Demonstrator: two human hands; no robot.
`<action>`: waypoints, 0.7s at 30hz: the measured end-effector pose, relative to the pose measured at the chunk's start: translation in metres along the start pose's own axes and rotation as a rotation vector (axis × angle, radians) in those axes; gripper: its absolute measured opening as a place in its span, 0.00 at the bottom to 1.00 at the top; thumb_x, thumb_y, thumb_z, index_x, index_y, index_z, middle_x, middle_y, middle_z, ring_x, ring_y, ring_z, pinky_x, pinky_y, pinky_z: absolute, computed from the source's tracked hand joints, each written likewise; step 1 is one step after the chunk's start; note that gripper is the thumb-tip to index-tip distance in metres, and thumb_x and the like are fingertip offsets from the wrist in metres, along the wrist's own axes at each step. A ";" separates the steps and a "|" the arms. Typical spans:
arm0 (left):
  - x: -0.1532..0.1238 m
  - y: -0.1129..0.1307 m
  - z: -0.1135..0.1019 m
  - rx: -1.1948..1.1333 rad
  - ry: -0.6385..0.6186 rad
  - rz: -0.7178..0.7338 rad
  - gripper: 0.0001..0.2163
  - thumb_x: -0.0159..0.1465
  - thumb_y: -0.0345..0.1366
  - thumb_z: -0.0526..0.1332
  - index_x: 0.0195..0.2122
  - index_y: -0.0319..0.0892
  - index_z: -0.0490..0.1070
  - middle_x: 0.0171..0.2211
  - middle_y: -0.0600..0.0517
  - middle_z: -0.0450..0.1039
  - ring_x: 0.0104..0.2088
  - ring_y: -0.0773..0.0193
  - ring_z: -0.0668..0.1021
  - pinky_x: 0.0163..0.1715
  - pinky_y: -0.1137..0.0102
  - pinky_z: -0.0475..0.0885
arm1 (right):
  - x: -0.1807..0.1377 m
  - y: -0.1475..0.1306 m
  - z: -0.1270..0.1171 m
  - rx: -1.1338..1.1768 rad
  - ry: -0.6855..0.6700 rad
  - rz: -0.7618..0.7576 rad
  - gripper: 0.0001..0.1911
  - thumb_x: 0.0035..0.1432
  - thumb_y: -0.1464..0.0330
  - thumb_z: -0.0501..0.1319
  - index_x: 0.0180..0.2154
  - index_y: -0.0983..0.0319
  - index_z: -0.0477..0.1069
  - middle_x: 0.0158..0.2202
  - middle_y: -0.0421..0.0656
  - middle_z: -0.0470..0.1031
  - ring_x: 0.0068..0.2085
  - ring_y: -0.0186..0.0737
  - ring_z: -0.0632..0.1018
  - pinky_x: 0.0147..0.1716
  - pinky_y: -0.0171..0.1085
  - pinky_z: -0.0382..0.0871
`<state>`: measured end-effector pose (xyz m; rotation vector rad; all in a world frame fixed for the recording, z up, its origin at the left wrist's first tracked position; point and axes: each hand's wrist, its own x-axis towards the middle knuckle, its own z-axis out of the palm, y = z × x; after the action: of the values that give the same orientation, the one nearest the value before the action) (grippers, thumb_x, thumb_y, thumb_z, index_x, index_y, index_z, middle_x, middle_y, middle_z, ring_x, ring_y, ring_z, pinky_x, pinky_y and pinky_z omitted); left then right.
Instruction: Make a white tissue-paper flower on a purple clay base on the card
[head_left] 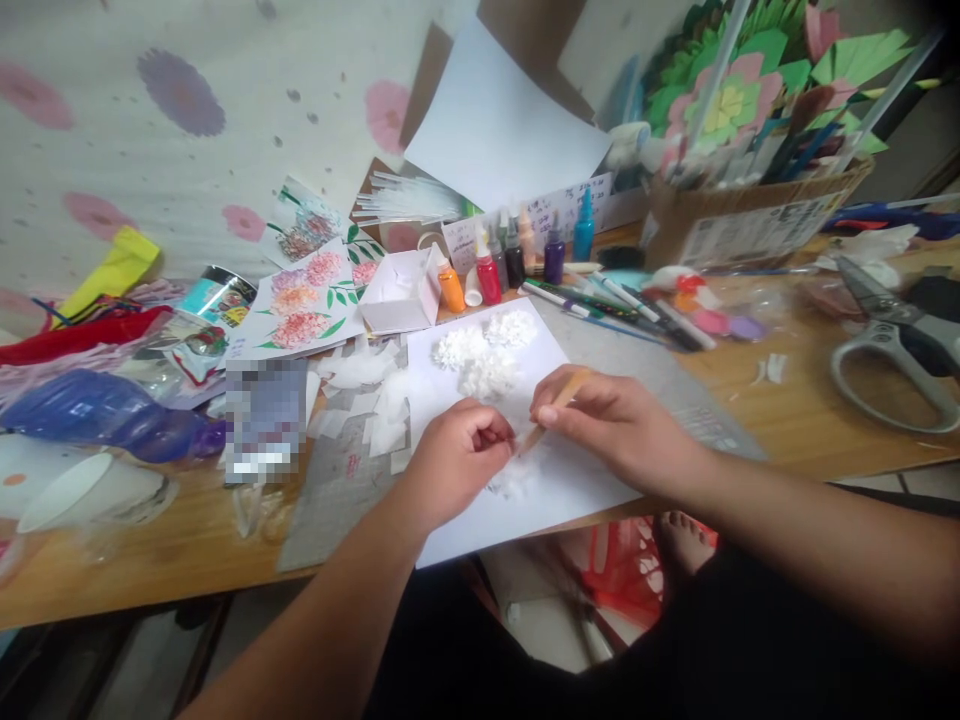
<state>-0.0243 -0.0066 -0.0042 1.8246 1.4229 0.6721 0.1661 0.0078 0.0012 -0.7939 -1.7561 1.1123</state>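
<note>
A sheet of white paper (457, 520) lies before me, bearing three fluffy white paper clusters (487, 372) in its upper part. Another white cluster (514, 478) sits lower, partly hidden under my hands. My right hand (611, 415) pinches a slim tan wooden stick (566, 395), its lower end slanting down toward my left fingertips. My left hand (465, 455) is closed, thumb and fingers together close to the stick's lower end, just above the lower cluster. Whatever those fingers hold is too small to make out. Loose white paper strips (364, 385) lie left of the sheet.
Behind the sheet stand paint bottles (487, 270) and a white folded box (401, 290). Pens (622, 300) lie to the right, with large scissors (892, 350) beyond. A cardboard box (750, 225) holds tools. Leftward are a flower picture (300, 310) and a plastic cup (90, 495).
</note>
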 end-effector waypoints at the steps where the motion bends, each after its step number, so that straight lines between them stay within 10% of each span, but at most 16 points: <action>1: 0.000 0.000 0.001 0.005 0.003 0.004 0.04 0.55 0.30 0.60 0.24 0.40 0.69 0.27 0.56 0.63 0.26 0.71 0.67 0.24 0.75 0.61 | 0.000 0.002 0.002 -0.025 -0.008 -0.039 0.14 0.59 0.59 0.59 0.25 0.60 0.68 0.31 0.42 0.72 0.34 0.37 0.74 0.37 0.38 0.68; 11: -0.003 -0.003 -0.002 -0.054 -0.006 -0.018 0.04 0.58 0.35 0.60 0.29 0.42 0.68 0.27 0.56 0.64 0.26 0.70 0.67 0.25 0.74 0.63 | 0.001 0.012 0.009 -0.209 -0.096 -0.145 0.10 0.60 0.67 0.60 0.26 0.62 0.70 0.31 0.44 0.72 0.34 0.38 0.73 0.35 0.38 0.66; 21: -0.010 -0.009 0.001 0.051 0.052 0.073 0.05 0.53 0.29 0.63 0.30 0.43 0.69 0.31 0.56 0.64 0.29 0.70 0.67 0.31 0.73 0.64 | 0.014 0.010 0.011 -0.241 -0.045 0.084 0.09 0.56 0.72 0.60 0.24 0.62 0.69 0.28 0.41 0.71 0.32 0.38 0.72 0.33 0.37 0.63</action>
<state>-0.0319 -0.0154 -0.0119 1.9195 1.4245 0.7308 0.1511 0.0199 -0.0059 -1.0035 -1.9338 0.9905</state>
